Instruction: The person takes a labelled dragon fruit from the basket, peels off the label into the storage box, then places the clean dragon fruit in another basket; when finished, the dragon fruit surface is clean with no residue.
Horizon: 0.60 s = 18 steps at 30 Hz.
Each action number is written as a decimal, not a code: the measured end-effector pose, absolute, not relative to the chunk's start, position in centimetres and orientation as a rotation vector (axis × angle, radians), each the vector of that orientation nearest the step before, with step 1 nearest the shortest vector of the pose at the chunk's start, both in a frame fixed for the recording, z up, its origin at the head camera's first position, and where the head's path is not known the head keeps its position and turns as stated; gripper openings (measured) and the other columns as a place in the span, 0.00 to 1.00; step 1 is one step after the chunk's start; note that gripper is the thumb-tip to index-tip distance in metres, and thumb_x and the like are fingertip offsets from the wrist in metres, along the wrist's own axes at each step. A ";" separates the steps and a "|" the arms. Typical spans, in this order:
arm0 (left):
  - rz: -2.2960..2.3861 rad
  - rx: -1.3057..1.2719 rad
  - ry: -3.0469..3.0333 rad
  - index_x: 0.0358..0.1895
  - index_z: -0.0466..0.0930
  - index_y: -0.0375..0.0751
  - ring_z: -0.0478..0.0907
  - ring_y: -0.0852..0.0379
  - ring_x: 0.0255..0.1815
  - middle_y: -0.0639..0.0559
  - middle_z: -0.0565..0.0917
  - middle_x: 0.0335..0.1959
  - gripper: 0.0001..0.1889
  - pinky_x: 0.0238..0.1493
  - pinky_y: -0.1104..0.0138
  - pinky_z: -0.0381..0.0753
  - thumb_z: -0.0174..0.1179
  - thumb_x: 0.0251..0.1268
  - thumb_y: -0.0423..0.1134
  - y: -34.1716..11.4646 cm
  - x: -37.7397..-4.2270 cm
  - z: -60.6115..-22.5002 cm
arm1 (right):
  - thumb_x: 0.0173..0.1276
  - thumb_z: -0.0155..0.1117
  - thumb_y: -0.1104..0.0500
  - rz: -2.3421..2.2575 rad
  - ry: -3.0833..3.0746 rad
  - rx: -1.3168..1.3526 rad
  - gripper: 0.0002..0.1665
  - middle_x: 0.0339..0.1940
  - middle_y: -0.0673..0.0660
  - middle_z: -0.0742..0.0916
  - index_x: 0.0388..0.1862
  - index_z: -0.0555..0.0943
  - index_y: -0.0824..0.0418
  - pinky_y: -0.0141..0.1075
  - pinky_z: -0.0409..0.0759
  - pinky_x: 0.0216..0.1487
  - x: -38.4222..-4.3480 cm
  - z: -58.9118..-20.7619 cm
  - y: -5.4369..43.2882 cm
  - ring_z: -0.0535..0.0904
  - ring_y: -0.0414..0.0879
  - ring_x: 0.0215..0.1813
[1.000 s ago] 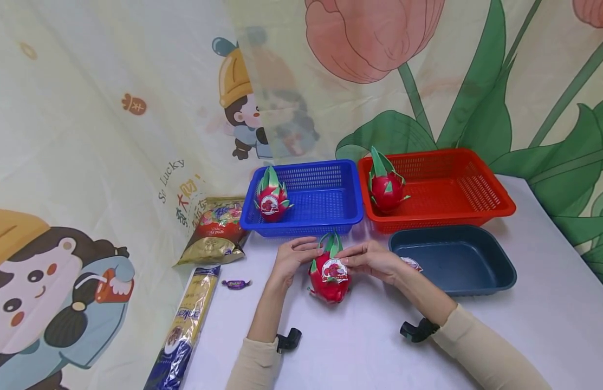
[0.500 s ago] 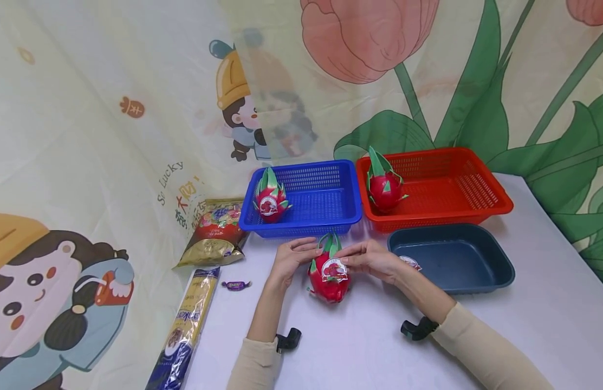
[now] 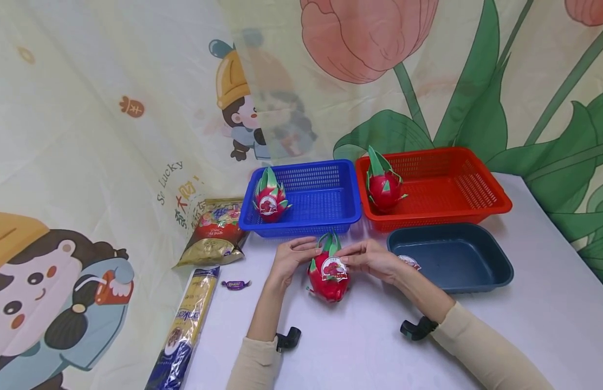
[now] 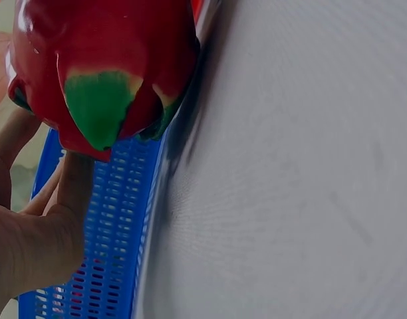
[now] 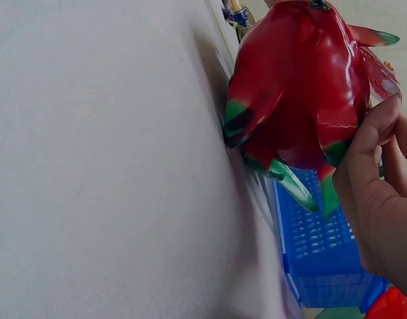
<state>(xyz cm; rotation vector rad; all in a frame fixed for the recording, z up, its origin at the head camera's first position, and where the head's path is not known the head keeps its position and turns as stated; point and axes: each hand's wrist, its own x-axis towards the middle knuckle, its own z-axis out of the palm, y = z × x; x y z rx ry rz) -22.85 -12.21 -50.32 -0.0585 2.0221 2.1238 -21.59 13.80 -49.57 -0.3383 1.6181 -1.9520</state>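
Note:
A red dragon fruit with green leaf tips lies on the white table, its leaves pointing away from me. My left hand holds it at the upper left, fingers and thumb against the leafy end. A round white sticker with a red fruit picture faces up on it. My right hand pinches this sticker's right edge between thumb and forefinger. In the right wrist view the sticker stands out from the fruit's skin at the pinched side. The left wrist view shows the fruit's underside close up.
Behind stand a blue basket and a red basket, each with a dragon fruit inside. A dark blue tray, with another sticker at its left end, is beside my right wrist. Leftward lie a snack bag, a long packet and a purple candy.

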 end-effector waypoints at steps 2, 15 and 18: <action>2.114 -0.058 2.035 0.58 0.86 0.33 0.90 0.51 0.48 0.41 0.91 0.48 0.25 0.53 0.63 0.88 0.80 0.56 0.35 -12.2 -22.9 -50.2 | 0.75 0.65 0.65 -1.960 1.615 -0.340 0.16 0.50 0.56 0.91 0.59 0.86 0.68 0.37 0.88 0.54 -21.5 -49.5 13.8 0.87 0.47 0.51; 2.130 -0.075 2.052 0.57 0.87 0.33 0.90 0.52 0.48 0.42 0.91 0.47 0.25 0.51 0.65 0.89 0.80 0.56 0.36 -12.3 -23.0 -50.6 | 0.76 0.63 0.66 -2.034 1.585 -0.282 0.17 0.50 0.54 0.91 0.60 0.85 0.68 0.37 0.87 0.55 -21.5 -49.8 13.6 0.87 0.47 0.52; 2.131 -0.074 2.051 0.57 0.87 0.34 0.90 0.52 0.48 0.42 0.91 0.48 0.24 0.50 0.65 0.89 0.80 0.56 0.34 -12.4 -23.0 -50.6 | 0.77 0.64 0.64 -2.092 1.619 -0.243 0.17 0.49 0.55 0.91 0.61 0.85 0.68 0.37 0.88 0.53 -21.5 -48.9 14.2 0.87 0.48 0.49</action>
